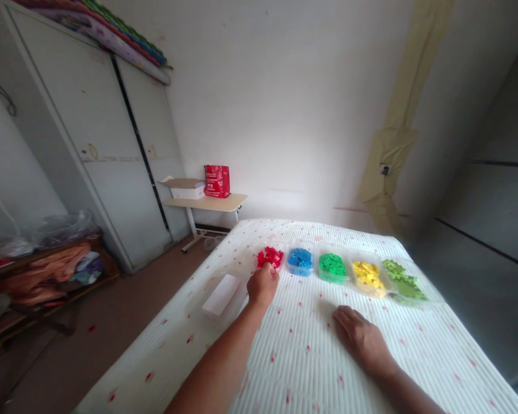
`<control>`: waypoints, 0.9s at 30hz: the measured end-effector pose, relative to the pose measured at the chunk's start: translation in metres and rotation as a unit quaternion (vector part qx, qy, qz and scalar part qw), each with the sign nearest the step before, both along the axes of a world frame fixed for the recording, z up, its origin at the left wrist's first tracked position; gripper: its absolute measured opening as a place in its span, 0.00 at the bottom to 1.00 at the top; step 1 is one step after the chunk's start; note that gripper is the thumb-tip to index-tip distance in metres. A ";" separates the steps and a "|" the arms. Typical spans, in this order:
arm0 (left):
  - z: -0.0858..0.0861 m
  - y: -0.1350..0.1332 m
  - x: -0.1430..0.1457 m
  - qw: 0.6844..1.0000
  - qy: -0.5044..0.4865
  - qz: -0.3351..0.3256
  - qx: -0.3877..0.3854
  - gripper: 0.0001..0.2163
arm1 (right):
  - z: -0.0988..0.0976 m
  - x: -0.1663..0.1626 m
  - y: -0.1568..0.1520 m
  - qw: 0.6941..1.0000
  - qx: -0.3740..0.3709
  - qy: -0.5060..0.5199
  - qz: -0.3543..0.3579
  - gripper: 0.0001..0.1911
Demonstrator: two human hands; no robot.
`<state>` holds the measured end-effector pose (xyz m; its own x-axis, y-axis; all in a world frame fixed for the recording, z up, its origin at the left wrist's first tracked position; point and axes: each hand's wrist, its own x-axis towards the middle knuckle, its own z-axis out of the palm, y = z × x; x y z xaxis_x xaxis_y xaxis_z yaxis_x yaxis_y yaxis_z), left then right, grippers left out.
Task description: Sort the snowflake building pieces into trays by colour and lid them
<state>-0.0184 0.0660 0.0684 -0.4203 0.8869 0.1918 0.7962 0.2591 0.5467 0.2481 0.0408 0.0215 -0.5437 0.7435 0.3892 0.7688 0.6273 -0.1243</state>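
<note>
My left hand [262, 286] reaches to the near edge of a clear tub of small red pieces [270, 257]. Its thumb and fingers are pinched together, and whatever lies between them is too small to make out. On the white quilted cover [302, 368], my right hand [359, 336] rests palm down with its fingers lying on the cloth, holding nothing. To the right of the red pieces stand clear tubs of blue pieces [300, 259], green pieces [332, 265], yellow pieces [368, 276] and light green pieces [403, 280].
Left of my left forearm, a clear container [237, 305] holds a white rectangular block [221, 294]. Beyond the bed, a small table [224, 203] bears a red bag [217, 181] and a box [187, 191]. A wardrobe [99, 144] stands at the left.
</note>
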 end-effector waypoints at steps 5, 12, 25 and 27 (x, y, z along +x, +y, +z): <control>-0.004 -0.045 0.007 1.000 0.020 -0.021 -0.004 0.09 | -0.002 0.001 0.000 1.000 0.001 0.012 0.000 0.13; -0.006 -0.103 0.011 0.998 -0.015 -0.053 -0.028 0.08 | -0.002 0.001 0.000 1.000 -0.004 0.023 -0.002 0.14; -0.023 -0.157 0.065 0.962 -0.155 -0.219 -0.057 0.14 | -0.005 0.003 0.002 0.999 0.024 0.029 0.002 0.14; -0.023 -0.157 0.065 0.956 -0.166 -0.234 -0.050 0.16 | -0.005 0.004 0.002 0.999 0.028 0.025 0.000 0.15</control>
<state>0.0466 -0.0912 0.0452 0.0049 0.9998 0.0217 0.6236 -0.0200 0.7815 0.2517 0.0427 0.0168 -0.5226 0.7200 0.4565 0.7629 0.6340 -0.1266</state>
